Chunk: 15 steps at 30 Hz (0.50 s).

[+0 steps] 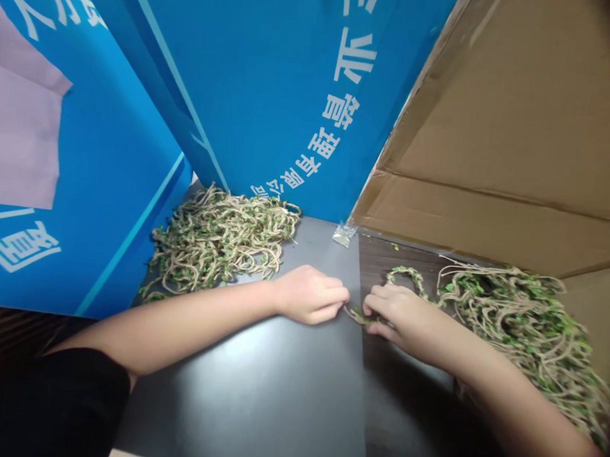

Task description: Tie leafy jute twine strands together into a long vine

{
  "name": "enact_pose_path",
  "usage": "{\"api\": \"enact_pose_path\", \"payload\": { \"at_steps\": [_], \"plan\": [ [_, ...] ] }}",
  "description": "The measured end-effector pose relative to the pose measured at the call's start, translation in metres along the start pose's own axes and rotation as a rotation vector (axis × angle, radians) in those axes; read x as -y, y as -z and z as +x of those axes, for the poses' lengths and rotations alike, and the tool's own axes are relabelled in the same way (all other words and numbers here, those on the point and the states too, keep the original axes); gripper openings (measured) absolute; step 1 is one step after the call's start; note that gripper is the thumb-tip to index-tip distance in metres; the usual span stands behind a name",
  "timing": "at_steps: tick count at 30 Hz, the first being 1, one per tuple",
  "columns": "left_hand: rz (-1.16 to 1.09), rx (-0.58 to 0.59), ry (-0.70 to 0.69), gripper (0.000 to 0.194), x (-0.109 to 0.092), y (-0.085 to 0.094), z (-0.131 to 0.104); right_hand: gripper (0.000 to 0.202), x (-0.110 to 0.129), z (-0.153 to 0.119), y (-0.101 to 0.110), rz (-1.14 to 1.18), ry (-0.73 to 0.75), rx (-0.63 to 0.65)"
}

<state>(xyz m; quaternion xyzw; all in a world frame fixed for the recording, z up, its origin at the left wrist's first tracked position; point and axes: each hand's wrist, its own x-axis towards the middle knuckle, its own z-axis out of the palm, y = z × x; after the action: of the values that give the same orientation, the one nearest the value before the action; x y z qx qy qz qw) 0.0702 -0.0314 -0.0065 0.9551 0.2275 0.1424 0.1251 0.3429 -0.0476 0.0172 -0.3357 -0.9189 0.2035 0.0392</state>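
My left hand (312, 295) is closed in a pinch on one end of a leafy twine cord (356, 315), just over the grey mat. Close by on the right, my right hand (395, 315) has its fingers curled over the same cord. Part of that cord, braided with small green leaves, loops up behind my right hand and runs toward a tangled pile of leafy twine (526, 323) at the right. Another heap of leafy twine (224, 239) lies beyond my left forearm. My fingers hide most of the gripped stretch.
A grey mat (259, 393) covers part of the dark wooden table (409, 405). Blue panels (270, 74) with white lettering stand at the back and left, a cardboard panel (518, 129) at the right. A small clear packet (343, 235) lies at the back.
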Motion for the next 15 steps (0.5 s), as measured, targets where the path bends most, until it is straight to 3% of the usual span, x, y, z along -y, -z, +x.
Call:
{"api": "enact_pose_path", "payload": {
  "at_steps": [2, 4, 7, 10, 11, 13, 14, 15],
  "plan": [
    [0.092, 0.01, -0.095, 0.024, 0.012, 0.004, 0.003, 0.015, -0.006, 0.004, -0.003, 0.015, -0.044, 0.003],
    [0.117, 0.034, -0.102, 0.023, 0.023, 0.012, 0.007, 0.017, -0.005, 0.011, -0.008, 0.053, -0.102, -0.067],
    [0.084, 0.129, -0.073, 0.026, 0.037, 0.03, 0.017, 0.012, 0.004, 0.025, -0.019, 0.229, -0.177, -0.284],
    [0.032, 0.125, 0.003, 0.021, 0.045, 0.048, 0.032, 0.015, 0.011, 0.04, -0.033, 0.46, -0.231, -0.459],
    [-0.022, 0.057, 0.086, 0.017, 0.047, 0.051, 0.037, 0.017, 0.013, 0.045, -0.038, 0.453, -0.237, -0.499],
    [-0.27, -0.231, 0.396, 0.014, 0.045, 0.052, 0.046, 0.015, 0.014, 0.052, -0.047, 0.397, -0.225, -0.542],
    [-0.441, -0.411, 0.56, 0.017, 0.043, 0.048, 0.049, 0.015, 0.015, 0.054, -0.05, 0.359, -0.215, -0.559],
    [-0.515, -0.514, 0.652, 0.027, 0.039, 0.041, 0.05, 0.015, 0.016, 0.056, -0.054, 0.327, -0.201, -0.569]
  ]
}}
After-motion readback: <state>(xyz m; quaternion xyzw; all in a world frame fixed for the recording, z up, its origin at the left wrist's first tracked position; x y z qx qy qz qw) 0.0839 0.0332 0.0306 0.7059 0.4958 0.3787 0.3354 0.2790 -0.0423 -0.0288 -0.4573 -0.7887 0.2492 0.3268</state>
